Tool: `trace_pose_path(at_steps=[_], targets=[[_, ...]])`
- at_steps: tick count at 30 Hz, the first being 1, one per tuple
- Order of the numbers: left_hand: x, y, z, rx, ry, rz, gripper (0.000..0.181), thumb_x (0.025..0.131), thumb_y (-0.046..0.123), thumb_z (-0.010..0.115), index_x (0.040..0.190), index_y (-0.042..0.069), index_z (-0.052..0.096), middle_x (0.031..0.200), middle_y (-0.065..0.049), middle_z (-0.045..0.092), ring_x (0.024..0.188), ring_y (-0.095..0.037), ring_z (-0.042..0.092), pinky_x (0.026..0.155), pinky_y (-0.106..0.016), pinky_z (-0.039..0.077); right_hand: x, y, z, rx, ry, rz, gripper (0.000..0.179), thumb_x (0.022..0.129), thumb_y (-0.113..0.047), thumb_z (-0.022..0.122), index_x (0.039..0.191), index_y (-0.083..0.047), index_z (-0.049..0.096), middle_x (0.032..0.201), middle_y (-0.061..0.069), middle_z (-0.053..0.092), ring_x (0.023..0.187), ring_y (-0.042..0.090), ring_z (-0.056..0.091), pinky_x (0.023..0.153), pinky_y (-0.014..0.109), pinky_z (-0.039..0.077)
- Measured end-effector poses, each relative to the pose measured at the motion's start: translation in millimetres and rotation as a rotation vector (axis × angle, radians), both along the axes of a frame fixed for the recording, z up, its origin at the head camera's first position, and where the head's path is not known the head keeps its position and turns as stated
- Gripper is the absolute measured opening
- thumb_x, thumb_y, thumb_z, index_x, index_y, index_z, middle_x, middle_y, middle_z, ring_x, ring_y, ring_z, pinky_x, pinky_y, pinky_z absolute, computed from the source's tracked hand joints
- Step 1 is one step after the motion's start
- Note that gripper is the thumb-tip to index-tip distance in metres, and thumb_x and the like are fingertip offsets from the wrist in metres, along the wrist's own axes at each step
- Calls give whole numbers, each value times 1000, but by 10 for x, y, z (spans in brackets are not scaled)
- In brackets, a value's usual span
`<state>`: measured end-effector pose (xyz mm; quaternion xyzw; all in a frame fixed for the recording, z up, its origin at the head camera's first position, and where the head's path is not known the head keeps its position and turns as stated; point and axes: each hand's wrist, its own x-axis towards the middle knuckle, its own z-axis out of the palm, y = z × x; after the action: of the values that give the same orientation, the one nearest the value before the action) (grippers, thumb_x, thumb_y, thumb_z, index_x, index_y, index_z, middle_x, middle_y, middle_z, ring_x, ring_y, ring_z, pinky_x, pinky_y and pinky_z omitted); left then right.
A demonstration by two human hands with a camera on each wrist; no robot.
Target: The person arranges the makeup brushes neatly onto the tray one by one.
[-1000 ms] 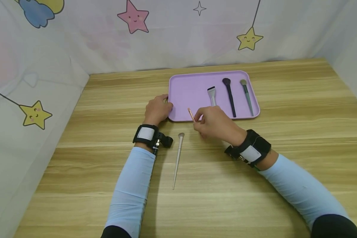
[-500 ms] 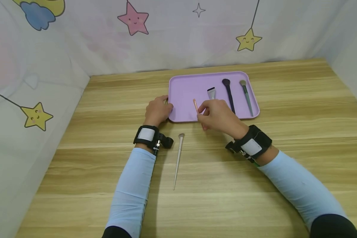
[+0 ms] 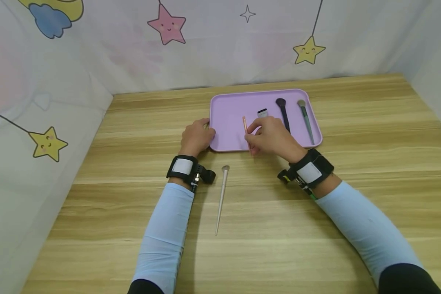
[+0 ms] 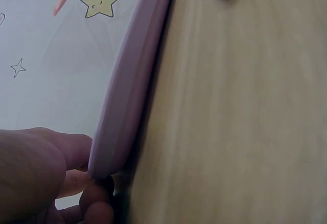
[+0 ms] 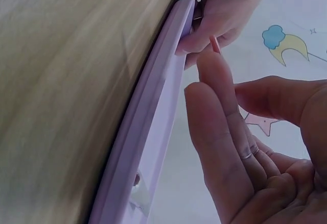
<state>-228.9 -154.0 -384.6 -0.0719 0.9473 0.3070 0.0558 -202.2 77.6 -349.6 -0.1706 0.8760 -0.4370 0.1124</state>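
My right hand [image 3: 273, 138] pinches a slim pink-orange makeup brush [image 3: 244, 123] between thumb and fingers, over the near side of a lilac tray [image 3: 226, 114]. The brush stands nearly upright in the head view, and its tip [image 5: 215, 44] shows past the fingers in the right wrist view. At the tray's left edge, my left hand [image 3: 195, 138] grips the rim [image 4: 120, 81], thumb over it and other fingers curled below. On the tray lie a flat-headed brush [image 3: 262, 113], partly hidden behind my right hand, a black brush [image 3: 284, 116] and a green-handled brush [image 3: 307, 121].
A pale, long-handled brush [image 3: 221, 196] lies on the wooden table [image 3: 279, 245] between my forearms, in front of the tray. Behind the table hangs a white curtain [image 3: 220, 53] printed with stars and a moon.
My right hand has moved away from me and slightly right with the pink-orange brush, which has turned more upright and now covers more of the flat-headed brush. My left hand stays on the tray.
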Motion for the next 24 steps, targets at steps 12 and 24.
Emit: trace_pose_path(at_steps=[12,24], targets=[[3,-2,10,-2,-7,1,58,93,27,53,150,17,52,146,-14,53,109,-35,54,82,-44,46,-130,1,-45,-28,-55,-52,22,95,-13,66,107,5,67,73,11,72,59,20,71,51,27,55],[-10,-8,-7,-1,-2,3,57,93,27,54,149,17,53,144,-15,54,104,-34,55,78,-43,46,-274,-73,-127,47,23,-132,18,94,-13,65,102,3,70,68,8,71,55,18,69,44,24,49]])
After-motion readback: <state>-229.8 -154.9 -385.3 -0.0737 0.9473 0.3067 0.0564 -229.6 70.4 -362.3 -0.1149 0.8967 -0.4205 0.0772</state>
